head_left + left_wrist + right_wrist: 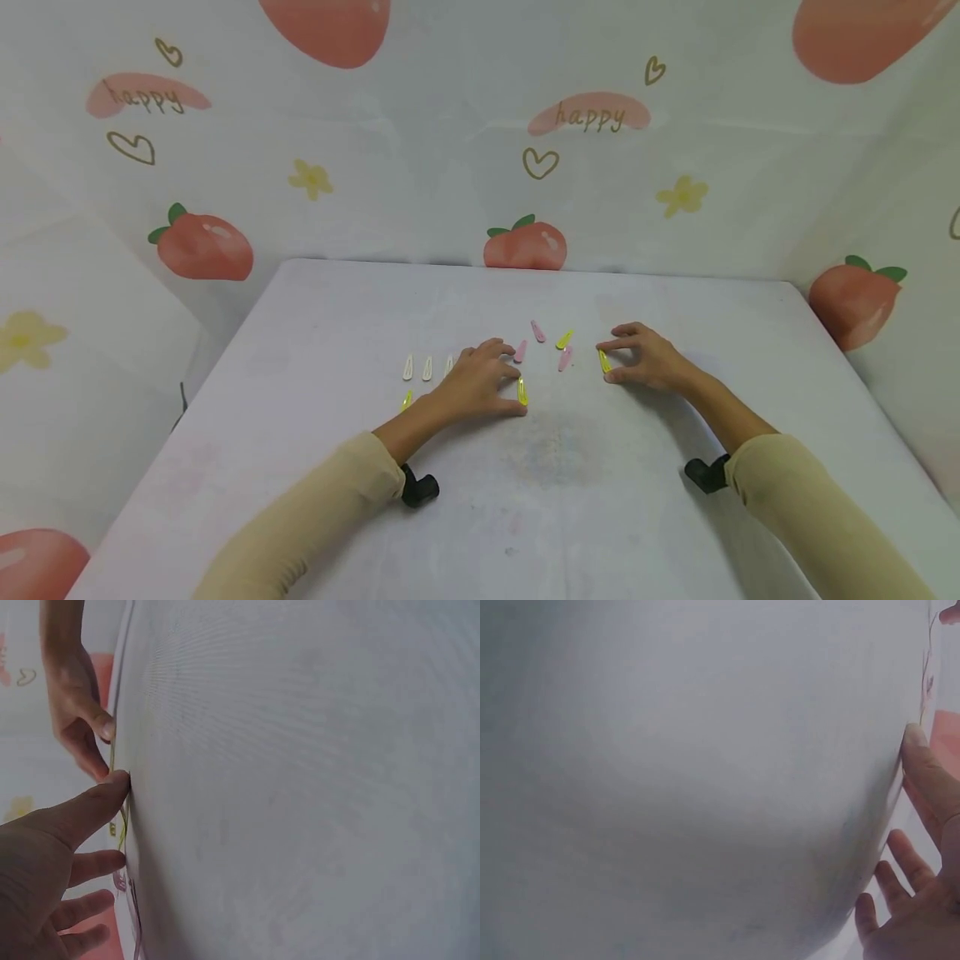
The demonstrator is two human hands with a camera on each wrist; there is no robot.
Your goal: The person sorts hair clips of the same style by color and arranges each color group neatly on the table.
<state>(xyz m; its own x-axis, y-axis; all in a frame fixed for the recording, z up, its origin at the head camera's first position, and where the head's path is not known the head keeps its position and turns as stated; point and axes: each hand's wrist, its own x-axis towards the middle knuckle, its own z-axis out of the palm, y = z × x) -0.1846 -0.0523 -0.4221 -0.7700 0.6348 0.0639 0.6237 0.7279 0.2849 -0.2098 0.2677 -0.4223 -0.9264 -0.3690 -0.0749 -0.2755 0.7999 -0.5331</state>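
Yellow snap hair clips are at both hands in the head view. My left hand (pixel 476 382) pinches one yellow hair clip (pixel 522 392) end to end between thumb and index finger, low over the table. To the right, my right hand (pixel 651 358) holds another yellow hair clip (pixel 604 361) the same way. Between the hands, slightly farther back, lie a third yellow clip (pixel 564 340) and pink clips (pixel 538 332). In the left wrist view the left thumb (pixel 101 802) is close to the tabletop; in the right wrist view the right thumb (pixel 926 769) hides its clip.
White hair clips (pixel 427 368) stand in a row left of the left hand, partly covered by it. Just below them a yellow clip (pixel 407 401) shows beside the left wrist. The white-covered table (pixel 570 517) meets a fruit-printed curtain (pixel 420 200) at its back edge.
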